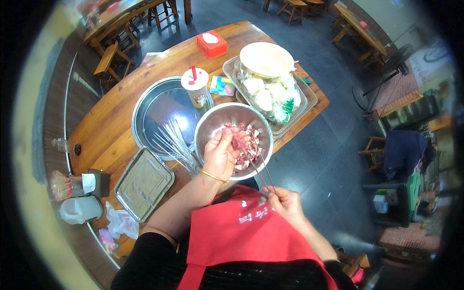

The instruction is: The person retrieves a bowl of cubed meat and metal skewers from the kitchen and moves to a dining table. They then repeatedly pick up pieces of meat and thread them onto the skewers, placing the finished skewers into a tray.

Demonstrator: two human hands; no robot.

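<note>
A steel bowl [267, 154] in front of me holds many small pieces of raw meat [251, 139]. Over its near left part is my left hand [220, 154], a gold bangle on the wrist, pinching a piece of meat between thumb and fingers. My right hand [284, 203], by the red apron [235, 241], grips two thin metal skewers [267, 170] that reach up over the bowl; whether their tips pass through meat is hard to tell. A bundle of metal skewers [177, 145] lies against the rim of a wide steel basin [139, 108], left of the bowl.
Beyond the bowl stand a lidded drink cup [197, 88] with a red straw, a red tissue box [211, 45] and a clear tray [311, 105] of bagged food under a pale bowl [266, 59]. A rectangular metal tray [145, 185] and a plastic jug [81, 210] are at left.
</note>
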